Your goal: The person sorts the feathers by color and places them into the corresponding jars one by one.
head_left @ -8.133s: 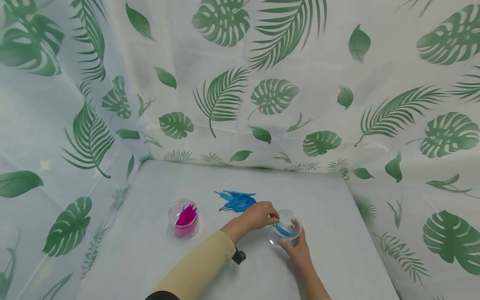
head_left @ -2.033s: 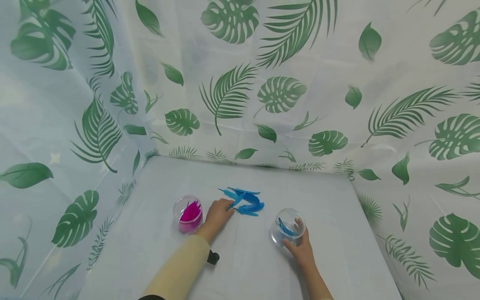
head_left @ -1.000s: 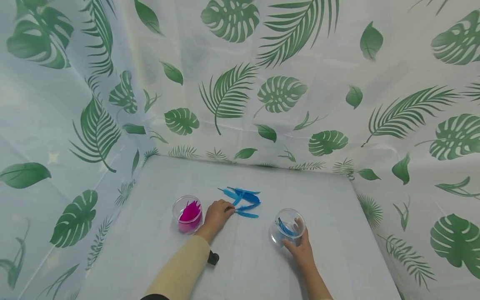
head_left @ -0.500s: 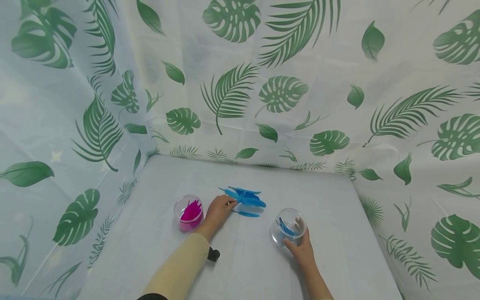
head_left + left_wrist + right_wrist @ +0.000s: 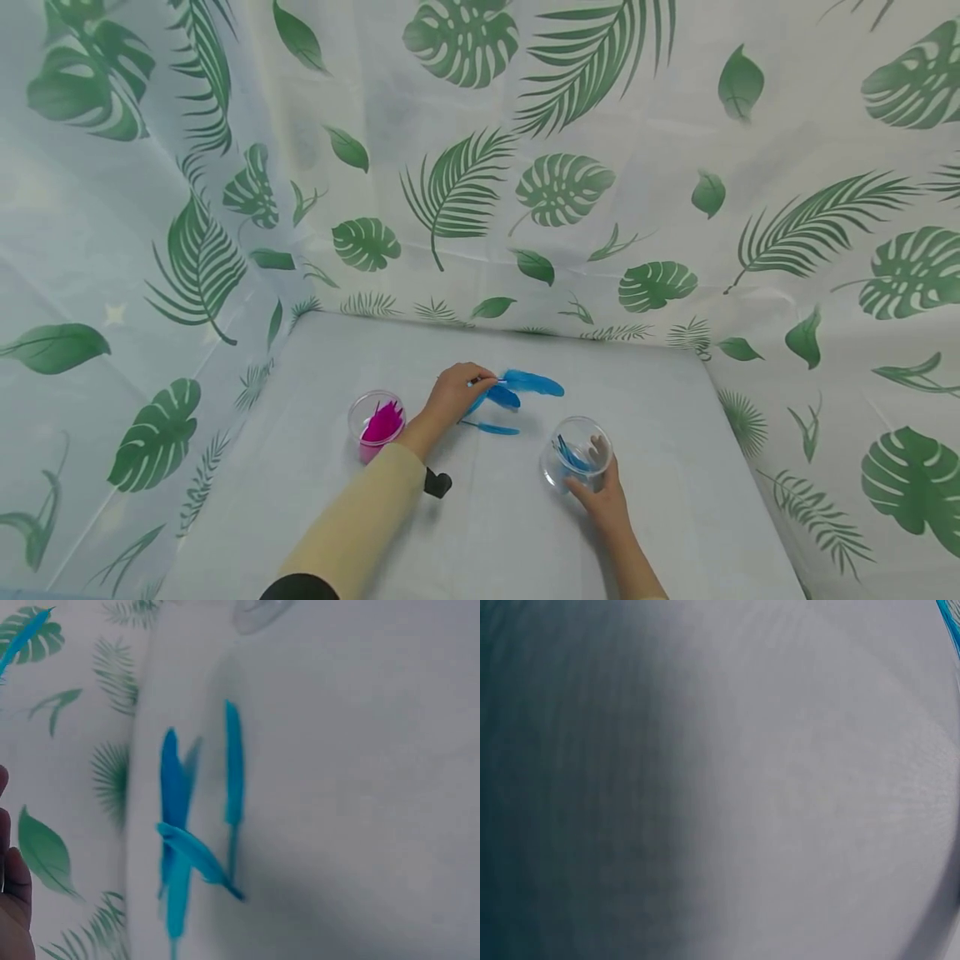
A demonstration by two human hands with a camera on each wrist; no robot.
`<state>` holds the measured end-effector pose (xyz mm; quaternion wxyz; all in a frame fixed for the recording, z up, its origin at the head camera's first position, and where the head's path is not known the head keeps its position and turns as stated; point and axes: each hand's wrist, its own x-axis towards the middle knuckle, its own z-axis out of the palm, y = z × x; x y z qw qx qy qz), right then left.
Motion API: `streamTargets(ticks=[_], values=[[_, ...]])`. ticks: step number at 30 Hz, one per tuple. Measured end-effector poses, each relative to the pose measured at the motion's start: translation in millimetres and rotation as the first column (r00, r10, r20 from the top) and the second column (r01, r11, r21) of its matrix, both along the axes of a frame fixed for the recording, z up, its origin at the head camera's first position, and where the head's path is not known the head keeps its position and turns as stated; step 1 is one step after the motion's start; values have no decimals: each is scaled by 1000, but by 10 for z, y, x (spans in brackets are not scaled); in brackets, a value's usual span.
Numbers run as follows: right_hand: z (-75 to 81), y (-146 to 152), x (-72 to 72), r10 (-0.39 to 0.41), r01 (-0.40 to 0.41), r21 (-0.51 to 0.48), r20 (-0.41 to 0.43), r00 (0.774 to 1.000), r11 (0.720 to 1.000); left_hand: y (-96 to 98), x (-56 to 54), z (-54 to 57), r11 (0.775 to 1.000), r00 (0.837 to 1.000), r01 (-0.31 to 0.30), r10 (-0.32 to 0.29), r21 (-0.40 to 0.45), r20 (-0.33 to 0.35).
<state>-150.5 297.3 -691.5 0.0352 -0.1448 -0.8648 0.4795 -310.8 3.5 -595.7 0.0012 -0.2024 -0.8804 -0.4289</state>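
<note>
My left hand pinches a blue feather by its quill, raised over the far side of the pile. In the left wrist view that feather shows at the upper left corner, with part of my hand at the edge. Below lie loose blue feathers, some crossing each other. My right hand grips a clear plastic cup from its right side, thumb in front. Several blue feathers lean inside the cup. The right wrist view shows mostly white surface and a sliver of blue.
A second clear cup, holding pink feathers, stands left of the pile, beside my left forearm. The white table is bordered by hanging white sheets with green leaf prints at the back and sides.
Earlier my left hand was at the clear cup's rim, then went back to the blue pile. It has since lifted one feather up and to the right. My right hand stays on the cup.
</note>
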Motion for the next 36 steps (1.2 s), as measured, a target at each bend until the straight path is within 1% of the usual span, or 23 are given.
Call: streamTargets(ticks=[2,5,8,10,13,15,19,24,26,29,31,36], values=[[2,-4,-2,-2,2,-3,5,1000,1000,37,-12,107,999,999,42,-42,3,-20],[19,-8,0,-5,5,-7,10,1000,1000,104,-18,219,995,994,98,-98,-7,-51],[38,-8,5,-3,4,-6,17,1000,1000,180,-9,276,989,987,139,-142,-40,-70],[44,-9,7,-2,2,-5,21,1000,1000,228,4,300,984,983,165,-169,-64,-66],[35,-11,9,-2,2,-10,21,1000,1000,292,31,329,976,979,195,-200,-97,-44],[34,-13,12,1,-1,-19,18,1000,1000,327,39,331,970,977,205,-212,-128,-36],[31,-11,13,5,-4,-21,13,1000,1000,388,37,306,958,973,216,-227,-189,-41],[39,-10,15,7,-7,-17,12,1000,1000,450,45,284,937,965,241,-259,-252,-37],[38,-11,16,6,-6,-19,11,1000,1000,478,51,275,925,961,254,-274,-283,-32],[28,-7,17,6,-5,-23,5,1000,1000,520,62,252,904,952,277,-305,-324,-36],[19,-5,18,6,-6,-24,-8,1000,1000,547,74,236,889,942,298,-334,-348,-46],[15,-6,12,6,-7,-30,-22,1000,1000,621,111,171,865,923,338,-382,-371,-51]])
